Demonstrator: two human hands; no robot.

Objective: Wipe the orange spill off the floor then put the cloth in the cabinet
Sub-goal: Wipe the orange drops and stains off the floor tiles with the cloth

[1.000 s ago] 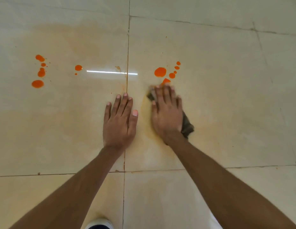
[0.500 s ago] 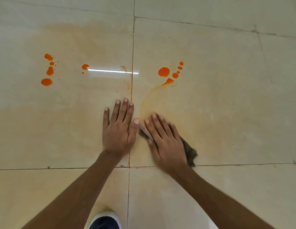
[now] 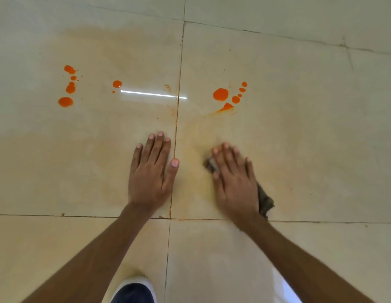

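Orange spill drops lie on the cream floor tiles in three groups: a right cluster [image 3: 220,94], a single drop [image 3: 117,83] in the middle, and a left cluster [image 3: 65,101]. A pale orange smear [image 3: 196,136] runs from the right cluster down towards my hands. My right hand [image 3: 235,182] presses flat on a dark grey cloth [image 3: 265,202], which shows at the fingertips and beside the wrist; the hand is blurred. My left hand [image 3: 150,171] rests flat on the tile with fingers spread, holding nothing. The cabinet is out of view.
Tile joints cross the floor, one vertical [image 3: 177,119] between my hands and one horizontal [image 3: 80,216] just behind them. A white and dark shoe tip [image 3: 133,289] shows at the bottom edge. A bright light reflection [image 3: 150,94] lies on the tile.
My right hand dragged the cloth from the right orange cluster down towards me, leaving a smear, then shifted rightwards away from my left hand. My left hand stayed planted.
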